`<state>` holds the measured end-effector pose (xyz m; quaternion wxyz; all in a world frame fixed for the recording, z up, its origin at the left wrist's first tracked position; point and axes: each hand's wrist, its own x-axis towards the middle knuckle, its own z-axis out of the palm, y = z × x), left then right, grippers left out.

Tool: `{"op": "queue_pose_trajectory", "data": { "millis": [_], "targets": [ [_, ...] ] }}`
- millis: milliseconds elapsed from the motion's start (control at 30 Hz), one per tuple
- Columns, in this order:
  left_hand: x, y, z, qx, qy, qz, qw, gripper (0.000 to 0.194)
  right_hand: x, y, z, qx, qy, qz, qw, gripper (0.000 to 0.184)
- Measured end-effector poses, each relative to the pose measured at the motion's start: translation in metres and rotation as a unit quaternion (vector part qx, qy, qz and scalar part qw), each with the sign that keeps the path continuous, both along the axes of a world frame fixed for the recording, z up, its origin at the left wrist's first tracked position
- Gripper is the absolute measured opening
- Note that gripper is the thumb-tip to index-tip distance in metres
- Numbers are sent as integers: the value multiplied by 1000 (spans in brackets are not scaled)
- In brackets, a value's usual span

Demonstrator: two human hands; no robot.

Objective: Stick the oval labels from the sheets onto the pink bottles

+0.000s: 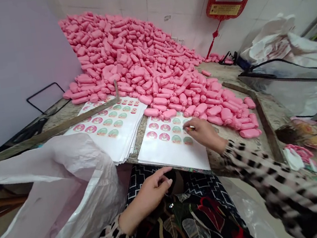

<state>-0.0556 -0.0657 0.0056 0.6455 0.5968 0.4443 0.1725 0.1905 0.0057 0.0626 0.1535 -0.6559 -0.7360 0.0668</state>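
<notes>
My right hand (205, 132) is over the right-hand sticker sheet (172, 152), its fingertips pinched together at the printed rows. A small thin thing with a yellowish part (189, 128) shows at the fingertips, too small to name. Pink and green round stickers cover the upper part of that sheet, and its lower part is plain white. My left hand (154, 189) hovers above my lap by the table's front edge, thumb and index finger apart, holding nothing. To the left lies a thicker stack of sticker sheets (114, 141).
A large heap of pink bottle-shaped pieces (125, 56) rises against the wall, some resting on the sheet's top edge. Wooden strips (269, 130) border the work surface. A white plastic bag (73, 167) hangs at the left. A clear bag (292, 79) stands at the right.
</notes>
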Motion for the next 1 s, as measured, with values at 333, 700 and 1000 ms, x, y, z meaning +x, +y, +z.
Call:
{"op": "queue_pose_trajectory", "data": {
  "millis": [333,700,1000],
  "targets": [
    [-22,-1,-3,-13,9,40,999,47,-32,81,-4,-60,-176,52,981,35],
    [-9,2,-2,-83,-35,35,995,49,0,16,-12,-205,407,-21,890,34],
    [1,5,-2,-122,-26,26,992,48,73,-72,-34,-100,373,-214,897,44]
  ]
}}
